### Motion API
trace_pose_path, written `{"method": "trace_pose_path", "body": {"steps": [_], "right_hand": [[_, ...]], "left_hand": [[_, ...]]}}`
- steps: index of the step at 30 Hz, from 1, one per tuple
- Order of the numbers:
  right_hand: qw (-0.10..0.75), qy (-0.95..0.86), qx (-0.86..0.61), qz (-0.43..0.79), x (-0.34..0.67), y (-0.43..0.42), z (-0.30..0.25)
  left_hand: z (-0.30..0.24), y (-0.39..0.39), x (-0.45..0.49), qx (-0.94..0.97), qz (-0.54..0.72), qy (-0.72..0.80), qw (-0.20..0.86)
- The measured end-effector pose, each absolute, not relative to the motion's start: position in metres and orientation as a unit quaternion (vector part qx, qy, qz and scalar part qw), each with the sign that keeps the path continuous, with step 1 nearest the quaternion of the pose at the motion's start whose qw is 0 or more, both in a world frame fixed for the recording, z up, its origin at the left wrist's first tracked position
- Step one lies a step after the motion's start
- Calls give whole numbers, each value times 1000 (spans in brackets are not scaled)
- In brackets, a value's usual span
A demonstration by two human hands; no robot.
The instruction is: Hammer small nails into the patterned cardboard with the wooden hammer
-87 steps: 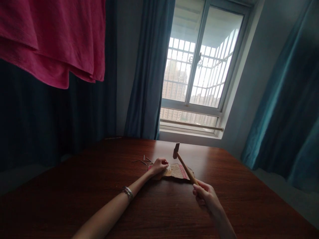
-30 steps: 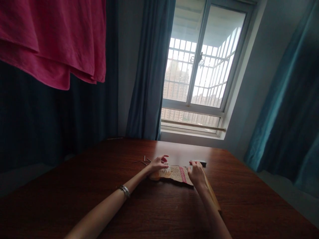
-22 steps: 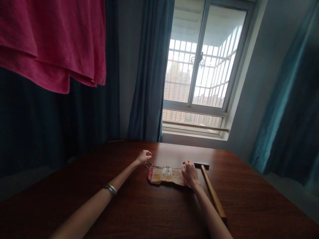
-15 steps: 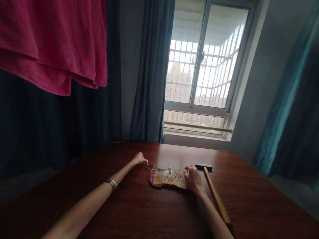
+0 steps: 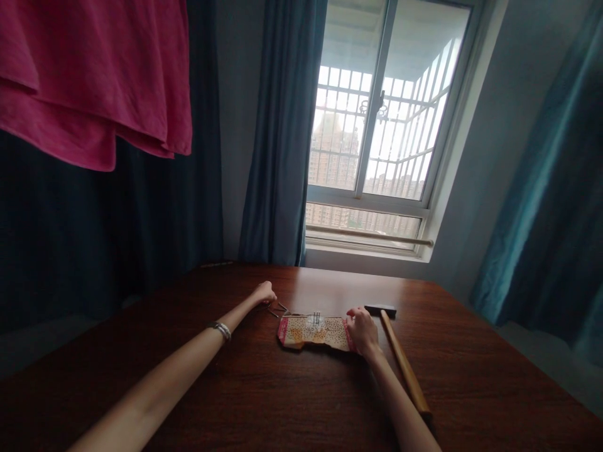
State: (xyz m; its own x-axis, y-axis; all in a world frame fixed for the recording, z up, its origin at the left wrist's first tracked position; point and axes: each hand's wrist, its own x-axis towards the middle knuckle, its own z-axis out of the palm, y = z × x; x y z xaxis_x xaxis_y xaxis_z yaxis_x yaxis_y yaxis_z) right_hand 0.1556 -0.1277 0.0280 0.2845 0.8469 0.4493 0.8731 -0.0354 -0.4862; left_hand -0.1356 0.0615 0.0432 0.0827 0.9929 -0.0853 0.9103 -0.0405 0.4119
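Observation:
A flat dotted board with pink ends (image 5: 311, 331) lies on the dark wooden table (image 5: 264, 395). A few nails (image 5: 316, 317) stand upright in it. My right hand (image 5: 362, 330) rests on the board's right end, fingers curled over it. My left hand (image 5: 264, 292) is stretched out beyond the board's left corner, its fingers closed over the loose nails (image 5: 277, 308) lying there; what they pinch is too small to see. A hammer (image 5: 398, 360) with a wooden handle lies on the table just right of my right hand, its dark head pointing away from me.
A window with a barred balcony (image 5: 377, 144) is straight ahead, with blue curtains (image 5: 277, 138) on both sides. A pink cloth (image 5: 94, 75) hangs at the upper left. The table's far edge runs just below the window sill.
The hammer was raised in my right hand; it now lies on the table. My right hand moved onto the board's right end. My left hand left the board and reached to the loose nails.

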Motion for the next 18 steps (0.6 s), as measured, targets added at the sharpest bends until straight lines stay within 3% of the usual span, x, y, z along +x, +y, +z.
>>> {"method": "trace_pose_path", "body": {"steps": [6, 12, 18], "right_hand": [[422, -586, -691, 25, 155, -129, 34], [503, -594, -615, 125, 143, -123, 46], [629, -516, -480, 328, 122, -134, 57]], "left_hand": [[61, 54, -125, 736, 184, 622, 196], [99, 13, -73, 777, 333, 396, 359], [106, -47, -23, 825, 320, 273, 377]]}}
